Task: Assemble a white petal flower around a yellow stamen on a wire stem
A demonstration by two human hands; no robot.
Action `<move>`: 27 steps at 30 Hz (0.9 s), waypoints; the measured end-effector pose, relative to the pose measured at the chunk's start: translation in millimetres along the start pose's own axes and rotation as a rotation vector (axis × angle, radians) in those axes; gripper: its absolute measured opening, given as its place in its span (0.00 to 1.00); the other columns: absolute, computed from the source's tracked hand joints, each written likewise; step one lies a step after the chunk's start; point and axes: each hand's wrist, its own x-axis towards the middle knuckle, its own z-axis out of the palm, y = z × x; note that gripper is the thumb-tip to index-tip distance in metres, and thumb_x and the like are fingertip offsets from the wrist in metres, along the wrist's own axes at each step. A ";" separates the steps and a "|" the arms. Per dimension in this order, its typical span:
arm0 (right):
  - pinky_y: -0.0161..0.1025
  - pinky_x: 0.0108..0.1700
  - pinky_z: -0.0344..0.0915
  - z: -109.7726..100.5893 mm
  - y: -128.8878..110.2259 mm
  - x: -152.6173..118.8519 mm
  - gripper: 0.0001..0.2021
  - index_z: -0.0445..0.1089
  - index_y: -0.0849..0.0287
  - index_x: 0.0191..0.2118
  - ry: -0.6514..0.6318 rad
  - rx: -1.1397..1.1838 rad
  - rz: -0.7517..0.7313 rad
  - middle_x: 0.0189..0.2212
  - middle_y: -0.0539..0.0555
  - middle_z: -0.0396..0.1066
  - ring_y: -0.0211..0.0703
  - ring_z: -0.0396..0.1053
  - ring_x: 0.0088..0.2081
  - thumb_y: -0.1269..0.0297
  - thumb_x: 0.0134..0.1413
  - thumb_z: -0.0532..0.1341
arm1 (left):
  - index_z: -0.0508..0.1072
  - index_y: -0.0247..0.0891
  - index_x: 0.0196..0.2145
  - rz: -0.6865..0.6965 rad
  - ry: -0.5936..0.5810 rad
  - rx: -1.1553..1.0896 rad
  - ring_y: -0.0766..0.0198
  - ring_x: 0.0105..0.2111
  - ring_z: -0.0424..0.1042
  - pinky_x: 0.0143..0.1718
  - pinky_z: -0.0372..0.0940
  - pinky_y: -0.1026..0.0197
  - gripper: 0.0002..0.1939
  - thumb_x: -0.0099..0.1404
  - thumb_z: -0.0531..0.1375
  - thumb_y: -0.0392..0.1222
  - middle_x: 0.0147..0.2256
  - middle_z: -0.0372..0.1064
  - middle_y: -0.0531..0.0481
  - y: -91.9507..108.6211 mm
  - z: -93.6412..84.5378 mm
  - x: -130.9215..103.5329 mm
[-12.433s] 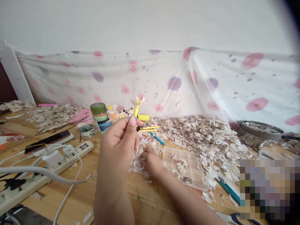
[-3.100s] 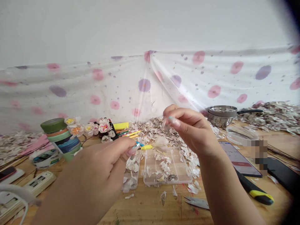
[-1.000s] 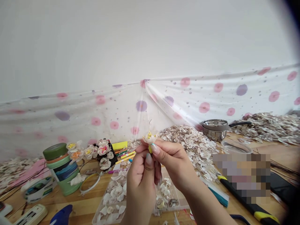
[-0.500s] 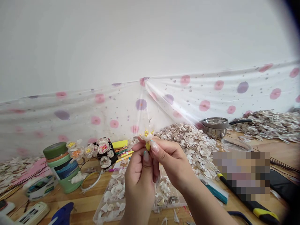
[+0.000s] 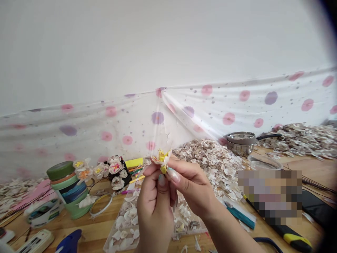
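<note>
A small flower (image 5: pixel 161 158) with white petals, yellow stamens and a yellow base is held up over a clear tray (image 5: pixel 112 236). My left hand (image 5: pixel 156 196) is closed on it from below, thumb raised against the yellow base. From the right, my right hand (image 5: pixel 191 184) pinches the flower's base between thumb and index finger. The fingertips of both hands meet there, and the fingers behind are partly hidden. Loose white petals (image 5: pixel 127 219) lie in the tray's compartments under my hands.
Behind the tray rises a large petal heap (image 5: pixel 207 161). Metal bowls (image 5: pixel 240 143) stand to its right. At left are a green jar (image 5: pixel 70 189), finished flowers (image 5: pixel 116 167), a roll of tape (image 5: pixel 43 212) and a blue tool (image 5: pixel 70 241). A black-and-yellow tool (image 5: pixel 292 237) lies at right.
The flower has shifted slightly left and down and tilted, so its petals show more openly. Both hands have moved a little left with it and still grip it.
</note>
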 end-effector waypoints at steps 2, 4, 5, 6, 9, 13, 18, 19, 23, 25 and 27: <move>0.31 0.19 0.63 -0.2 -1.3 0.1 0.12 0.80 0.48 0.44 -0.012 -0.042 -0.022 0.39 0.54 0.75 0.36 0.65 0.26 0.52 0.60 0.62 | 0.75 0.41 0.32 0.013 -0.010 0.011 0.69 0.16 0.57 0.15 0.56 0.67 0.21 0.60 0.63 0.64 0.16 0.58 0.58 0.4 -0.5 0.0; 0.32 0.22 0.66 0.7 -3.9 0.2 0.13 0.80 0.47 0.45 -0.017 -0.109 -0.032 0.39 0.54 0.76 0.38 0.68 0.30 0.52 0.62 0.60 | 0.75 0.42 0.32 0.015 0.020 0.033 0.69 0.16 0.58 0.15 0.58 0.66 0.20 0.59 0.64 0.63 0.16 0.60 0.58 1.0 0.3 -1.3; 0.34 0.26 0.68 1.5 -5.4 0.2 0.13 0.80 0.47 0.45 -0.012 -0.136 -0.040 0.38 0.54 0.76 0.40 0.69 0.32 0.53 0.63 0.60 | 0.76 0.43 0.33 0.017 0.045 0.050 0.68 0.16 0.59 0.15 0.59 0.66 0.19 0.59 0.64 0.62 0.17 0.63 0.57 1.0 0.9 -2.2; 0.36 0.30 0.71 2.4 -6.7 0.2 0.12 0.80 0.46 0.45 -0.007 -0.156 -0.054 0.37 0.54 0.76 0.42 0.70 0.35 0.53 0.63 0.60 | 0.77 0.44 0.35 0.024 0.067 0.069 0.68 0.17 0.61 0.15 0.60 0.65 0.18 0.60 0.63 0.61 0.20 0.66 0.56 0.6 1.3 -3.1; 0.42 0.42 0.72 5.5 -8.9 0.1 0.11 0.80 0.45 0.45 0.014 -0.183 -0.105 0.33 0.52 0.76 0.44 0.71 0.38 0.54 0.63 0.60 | 0.78 0.47 0.38 0.085 0.094 0.115 0.65 0.26 0.73 0.23 0.69 0.64 0.13 0.64 0.62 0.56 0.32 0.77 0.53 -2.3 0.4 -4.3; 0.39 0.39 0.71 7.7 -8.8 -0.4 0.11 0.79 0.42 0.46 -0.001 -0.190 -0.106 0.32 0.50 0.75 0.37 0.66 0.28 0.57 0.65 0.59 | 0.78 0.47 0.40 0.158 0.080 0.155 0.60 0.41 0.78 0.38 0.75 0.63 0.10 0.63 0.64 0.51 0.42 0.79 0.50 -5.9 -2.8 -3.8; 0.43 0.52 0.68 5.6 -8.6 -1.9 0.12 0.79 0.41 0.48 -0.022 -0.202 -0.125 0.35 0.50 0.77 0.38 0.68 0.31 0.57 0.66 0.58 | 0.77 0.47 0.37 0.130 0.154 0.145 0.59 0.48 0.76 0.40 0.75 0.64 0.08 0.65 0.62 0.51 0.41 0.79 0.51 -4.2 0.8 -7.3; 0.45 0.55 0.67 5.1 -8.7 -2.5 0.12 0.78 0.41 0.48 -0.030 -0.200 -0.134 0.37 0.50 0.78 0.40 0.70 0.35 0.57 0.66 0.58 | 0.77 0.47 0.36 0.133 0.154 0.153 0.58 0.50 0.75 0.40 0.75 0.64 0.09 0.65 0.62 0.52 0.41 0.79 0.50 -4.2 1.3 -7.9; 0.48 0.57 0.65 5.0 -10.1 -4.5 0.12 0.77 0.41 0.50 -0.054 -0.187 -0.143 0.41 0.50 0.78 0.41 0.72 0.36 0.56 0.66 0.58 | 0.77 0.46 0.38 0.184 0.200 0.147 0.56 0.50 0.74 0.40 0.75 0.63 0.10 0.62 0.65 0.52 0.43 0.78 0.49 -8.2 -1.4 -7.0; 0.49 0.55 0.67 5.4 -11.1 -3.9 0.13 0.77 0.43 0.50 -0.049 -0.203 -0.164 0.40 0.51 0.78 0.43 0.72 0.37 0.55 0.65 0.58 | 0.77 0.46 0.38 0.242 0.192 0.138 0.59 0.45 0.76 0.38 0.75 0.64 0.09 0.62 0.65 0.51 0.42 0.78 0.50 -11.1 -4.4 -5.0; 0.49 0.52 0.68 4.6 -11.7 -2.3 0.14 0.78 0.48 0.49 -0.020 -0.253 -0.210 0.40 0.54 0.78 0.46 0.72 0.41 0.54 0.64 0.59 | 0.78 0.45 0.37 0.295 0.148 0.134 0.62 0.38 0.76 0.35 0.74 0.65 0.10 0.63 0.65 0.52 0.39 0.78 0.50 -12.1 -7.0 -3.1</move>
